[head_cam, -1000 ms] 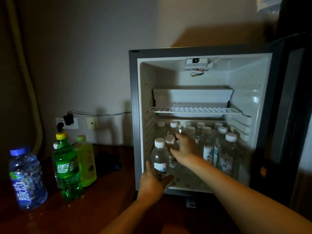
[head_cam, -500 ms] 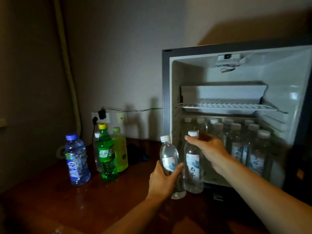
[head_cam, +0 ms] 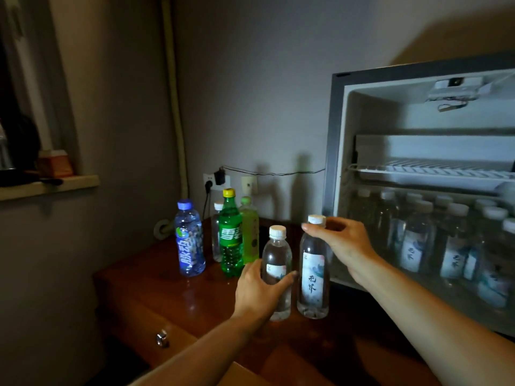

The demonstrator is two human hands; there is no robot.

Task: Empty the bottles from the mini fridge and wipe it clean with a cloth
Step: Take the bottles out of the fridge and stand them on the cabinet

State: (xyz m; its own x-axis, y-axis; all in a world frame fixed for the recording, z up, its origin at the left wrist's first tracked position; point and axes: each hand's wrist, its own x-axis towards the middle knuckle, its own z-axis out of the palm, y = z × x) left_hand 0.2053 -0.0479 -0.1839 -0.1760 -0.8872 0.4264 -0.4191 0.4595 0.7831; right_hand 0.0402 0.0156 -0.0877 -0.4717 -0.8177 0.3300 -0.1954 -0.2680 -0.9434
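The mini fridge (head_cam: 338, 151) stands open at the right, with several clear water bottles (head_cam: 418, 240) on its floor under a wire shelf (head_cam: 429, 169). My left hand (head_cam: 259, 291) grips a small clear water bottle (head_cam: 277, 257) around its lower half, left of the fridge over the wooden cabinet top. My right hand (head_cam: 344, 246) holds a taller labelled water bottle (head_cam: 313, 271) by its neck and shoulder, right beside the first one. Whether either bottle touches the wood I cannot tell. No cloth is visible.
On the dark wooden cabinet (head_cam: 156, 291) stand a blue bottle (head_cam: 189, 240), a green soda bottle (head_cam: 230, 235), a yellow-green bottle (head_cam: 250, 232) and a clear one behind. A wall socket with plug and cable (head_cam: 218, 178) is behind them. A window ledge (head_cam: 50, 185) is at left.
Both hands drew their bottles out of the fridge and carried them leftward over the cabinet top. The view swung left, so the fridge now sits at the right edge.
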